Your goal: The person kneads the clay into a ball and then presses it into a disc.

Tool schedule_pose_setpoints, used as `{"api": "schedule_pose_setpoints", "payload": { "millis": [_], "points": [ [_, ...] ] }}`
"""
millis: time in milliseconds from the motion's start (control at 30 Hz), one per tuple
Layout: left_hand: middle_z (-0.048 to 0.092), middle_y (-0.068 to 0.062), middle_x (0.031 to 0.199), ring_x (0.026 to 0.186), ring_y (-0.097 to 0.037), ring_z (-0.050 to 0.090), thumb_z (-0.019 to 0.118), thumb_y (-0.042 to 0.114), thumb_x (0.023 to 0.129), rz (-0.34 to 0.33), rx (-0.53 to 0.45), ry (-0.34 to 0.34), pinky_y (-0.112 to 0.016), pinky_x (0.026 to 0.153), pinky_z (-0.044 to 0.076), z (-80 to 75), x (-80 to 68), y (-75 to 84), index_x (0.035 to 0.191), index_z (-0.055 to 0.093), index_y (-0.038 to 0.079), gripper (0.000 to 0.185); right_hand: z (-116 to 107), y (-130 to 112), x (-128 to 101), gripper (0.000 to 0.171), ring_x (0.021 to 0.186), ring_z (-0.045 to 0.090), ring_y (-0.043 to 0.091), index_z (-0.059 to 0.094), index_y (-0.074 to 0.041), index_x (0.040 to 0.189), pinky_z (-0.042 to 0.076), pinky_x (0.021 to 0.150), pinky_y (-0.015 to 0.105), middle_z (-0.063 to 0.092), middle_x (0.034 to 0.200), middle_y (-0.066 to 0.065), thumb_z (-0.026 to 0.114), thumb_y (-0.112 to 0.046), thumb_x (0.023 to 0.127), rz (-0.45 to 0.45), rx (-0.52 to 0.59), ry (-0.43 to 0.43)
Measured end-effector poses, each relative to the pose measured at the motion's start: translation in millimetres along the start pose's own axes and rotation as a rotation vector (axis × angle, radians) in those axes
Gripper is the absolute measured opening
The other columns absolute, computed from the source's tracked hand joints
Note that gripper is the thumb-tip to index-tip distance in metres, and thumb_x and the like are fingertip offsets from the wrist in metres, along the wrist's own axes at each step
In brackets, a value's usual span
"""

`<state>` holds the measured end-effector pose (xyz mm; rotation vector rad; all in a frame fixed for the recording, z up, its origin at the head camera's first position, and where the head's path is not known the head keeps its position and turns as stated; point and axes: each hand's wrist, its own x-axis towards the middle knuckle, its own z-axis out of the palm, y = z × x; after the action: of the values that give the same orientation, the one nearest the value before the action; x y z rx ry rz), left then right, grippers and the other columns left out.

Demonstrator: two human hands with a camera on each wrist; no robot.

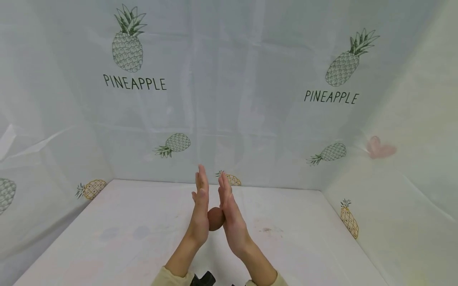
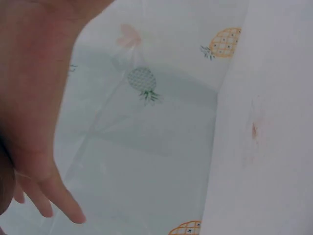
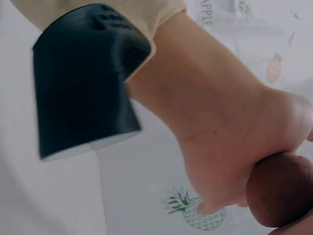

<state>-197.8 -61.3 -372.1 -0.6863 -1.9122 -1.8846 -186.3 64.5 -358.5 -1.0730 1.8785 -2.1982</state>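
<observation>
A smooth brown ball (image 1: 216,219) is held between the two palms, above the white table. My left hand (image 1: 201,218) stands upright on its left side, fingers straight and pointing up and away. Facing it, my right hand (image 1: 231,218) presses from the other side, its fingers also straight. The fingertips of the two hands stay apart above the ball. In the right wrist view the ball (image 3: 279,190) sits against a palm near the lower right. Only a dark edge of the ball (image 2: 6,183) shows at the far left of the left wrist view.
The white table (image 1: 143,214) has a small brownish smudge (image 1: 266,229) right of the hands. A pale sheet (image 1: 229,99) printed with pineapples hangs behind and along both sides. A black wrist mount (image 3: 83,88) sits by a beige sleeve (image 3: 166,12).
</observation>
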Motion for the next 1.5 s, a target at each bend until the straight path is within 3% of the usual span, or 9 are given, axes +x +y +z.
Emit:
{"api": "schedule_pose_setpoints", "payload": {
  "millis": [367,600,800,1133,1300,1500],
  "points": [
    [-0.015,0.018,0.175,0.161,-0.011,-0.023,0.004,0.040,0.113,-0.009,-0.009,-0.065,-0.063,0.120,-0.028,21.4,-5.9,-6.2,0.169,-0.010,0.039,0.057,-16,-7,1,0.060,0.161,-0.016,0.007,-0.008,-0.037,0.170,-0.021,0.124,0.063,-0.011,0.176,-0.016,-0.002,-0.053,0.112,-0.073,-0.032,0.064],
    [-0.012,0.016,0.177,0.162,-0.014,-0.022,0.003,0.036,0.113,0.033,-0.015,-0.097,-0.066,0.119,-0.028,31.7,-12.1,-1.3,0.170,-0.009,0.035,0.058,-28,-6,4,0.063,0.161,-0.017,0.005,-0.012,-0.031,0.170,-0.021,0.125,0.059,-0.013,0.175,-0.021,-0.004,-0.054,0.111,-0.101,-0.063,0.118],
    [-0.011,0.014,0.178,0.162,-0.018,-0.022,0.003,0.039,0.113,0.070,0.003,-0.116,-0.068,0.118,-0.027,35.5,-15.3,5.9,0.170,-0.009,0.033,0.058,-35,-2,7,0.064,0.161,-0.019,0.008,-0.012,-0.034,0.169,-0.022,0.124,0.060,-0.014,0.175,-0.019,-0.002,-0.058,0.111,-0.078,-0.046,0.140],
    [-0.010,0.015,0.178,0.162,-0.008,-0.019,0.003,0.046,0.112,0.084,0.013,-0.052,-0.059,0.122,-0.027,25.2,-14.8,21.3,0.171,-0.005,0.034,0.061,-26,18,11,0.063,0.158,-0.028,0.011,-0.015,-0.035,0.169,-0.025,0.120,0.066,-0.020,0.173,-0.018,-0.001,-0.059,0.111,0.011,-0.013,0.059],
    [-0.012,0.018,0.177,0.162,-0.008,-0.020,0.004,0.051,0.111,0.092,0.007,-0.014,-0.057,0.121,-0.029,15.7,-10.8,25.4,0.170,-0.006,0.035,0.062,-15,21,9,0.060,0.159,-0.024,0.008,-0.012,-0.041,0.168,-0.022,0.123,0.065,-0.016,0.174,-0.021,-0.001,-0.058,0.111,0.027,-0.033,0.029],
    [-0.017,0.019,0.175,0.160,-0.009,-0.024,0.004,0.055,0.111,0.081,-0.020,0.008,-0.061,0.119,-0.031,5.9,-4.4,24.4,0.169,-0.010,0.035,0.063,-2,16,5,0.061,0.160,-0.019,0.009,-0.013,-0.034,0.170,-0.018,0.125,0.064,-0.017,0.174,-0.021,-0.001,-0.053,0.113,-0.002,-0.064,0.016]
  ]
}}
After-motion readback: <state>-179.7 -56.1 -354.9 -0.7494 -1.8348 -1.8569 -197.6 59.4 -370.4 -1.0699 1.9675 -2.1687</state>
